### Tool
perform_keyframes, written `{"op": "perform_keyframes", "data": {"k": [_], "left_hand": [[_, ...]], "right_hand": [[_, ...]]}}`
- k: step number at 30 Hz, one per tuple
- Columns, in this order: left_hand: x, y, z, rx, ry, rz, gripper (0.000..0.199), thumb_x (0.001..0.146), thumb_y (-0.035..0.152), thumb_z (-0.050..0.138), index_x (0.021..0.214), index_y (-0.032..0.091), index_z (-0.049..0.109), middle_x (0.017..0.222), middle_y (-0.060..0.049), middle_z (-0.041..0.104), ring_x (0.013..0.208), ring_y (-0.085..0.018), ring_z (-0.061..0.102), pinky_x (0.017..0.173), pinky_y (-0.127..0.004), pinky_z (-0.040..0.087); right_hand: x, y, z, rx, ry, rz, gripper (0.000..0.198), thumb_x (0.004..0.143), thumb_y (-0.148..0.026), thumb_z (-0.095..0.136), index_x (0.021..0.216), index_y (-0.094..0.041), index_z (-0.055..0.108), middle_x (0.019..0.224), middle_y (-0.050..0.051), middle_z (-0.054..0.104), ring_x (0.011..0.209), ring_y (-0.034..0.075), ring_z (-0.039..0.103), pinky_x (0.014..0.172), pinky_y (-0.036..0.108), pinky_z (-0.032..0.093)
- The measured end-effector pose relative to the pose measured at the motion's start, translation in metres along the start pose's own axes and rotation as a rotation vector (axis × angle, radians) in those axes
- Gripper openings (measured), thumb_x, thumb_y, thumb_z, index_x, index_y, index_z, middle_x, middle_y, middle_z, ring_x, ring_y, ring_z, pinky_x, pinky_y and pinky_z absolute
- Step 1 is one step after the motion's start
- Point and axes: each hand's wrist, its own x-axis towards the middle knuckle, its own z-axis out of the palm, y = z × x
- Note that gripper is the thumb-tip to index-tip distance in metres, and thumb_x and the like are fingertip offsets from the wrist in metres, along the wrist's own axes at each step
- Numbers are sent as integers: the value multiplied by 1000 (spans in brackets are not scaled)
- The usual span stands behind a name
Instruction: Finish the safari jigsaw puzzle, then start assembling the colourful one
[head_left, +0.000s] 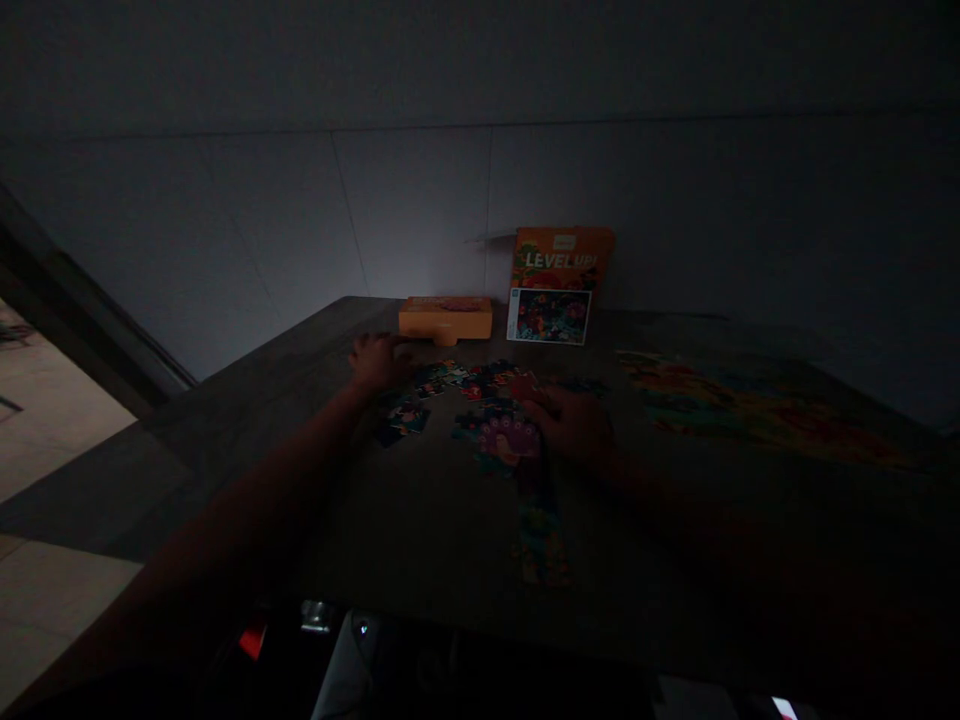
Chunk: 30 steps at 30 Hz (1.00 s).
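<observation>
In the dim head view, my left hand rests on the table by the near left corner of a low orange box. Its fingers look apart, with nothing visible in them. Loose jigsaw pieces lie just to its right and nearer to me. My right hand is over the right side of a partly joined jigsaw section with a pink, fan-shaped figure. Its thumb and forefinger point left at the pieces; darkness hides whether a piece is between them. A joined strip runs from this section towards me.
An orange puzzle box marked "LEVEL UP!" stands upright near the wall, with a picture card in front. A colourful joined puzzle lies at the right of the grey table. Dark objects show below the table's front edge.
</observation>
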Motion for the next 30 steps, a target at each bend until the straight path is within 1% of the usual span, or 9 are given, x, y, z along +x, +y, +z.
{"op": "perform_keyframes", "data": {"k": [2,4,8,12,15,20,23,26,30], "left_hand": [[1,-6,-7,118,3,-140,41,85,43,55,121,27,67,140,-15,50,135,-48,29,97,-66,34],[2,-14,-13,176,-20,-214,42,84,47,58,119,25,69,145,-18,43,137,-51,23,98,-69,31],[5,-27,-18,293,-39,-174,51,78,59,63,114,23,71,157,-16,22,142,-52,-2,104,-73,16],[9,-34,-19,347,-135,-171,69,66,72,66,109,19,71,159,-18,16,140,-55,-13,101,-77,10],[10,-39,-19,325,-193,-158,77,58,74,72,103,12,71,157,-25,16,137,-58,-14,96,-81,7],[10,-41,-17,257,-200,-162,72,49,66,81,94,11,71,153,-28,26,135,-62,-8,93,-82,10],[11,-40,-15,242,-199,-174,72,53,63,81,100,10,70,152,-28,26,136,-61,-5,95,-80,12],[11,-38,-15,275,-221,-220,68,55,61,81,104,15,71,155,-25,23,139,-58,-5,98,-78,15],[9,-33,-19,280,-239,-196,65,61,59,79,107,14,71,154,-27,23,138,-59,-1,98,-77,18]], "right_hand": [[3,3,-1,-45,12,61,34,91,-44,52,93,-16,70,81,8,71,69,18,62,59,26,35],[7,8,-2,-108,-8,120,34,92,-44,51,98,-16,71,88,9,72,74,20,64,61,26,36],[15,18,-3,-177,-44,211,33,95,-39,47,101,-18,71,95,9,73,82,22,66,65,28,38],[18,23,-2,-202,-78,229,33,94,-38,47,98,-17,72,97,10,73,85,23,66,67,29,40],[19,24,0,-213,-73,220,33,93,-39,48,99,-18,73,99,10,73,86,24,67,68,30,41],[18,23,1,-185,-73,224,32,92,-39,49,97,-19,74,98,9,73,84,23,67,67,29,42],[18,23,0,-183,-74,219,32,92,-39,49,95,-19,74,94,9,73,82,22,67,66,29,41],[18,23,0,-182,-67,207,33,91,-40,49,93,-19,74,94,9,73,81,22,66,66,29,41],[18,22,1,-179,-54,227,33,91,-41,49,93,-19,74,94,9,73,82,22,66,65,29,41]]}}
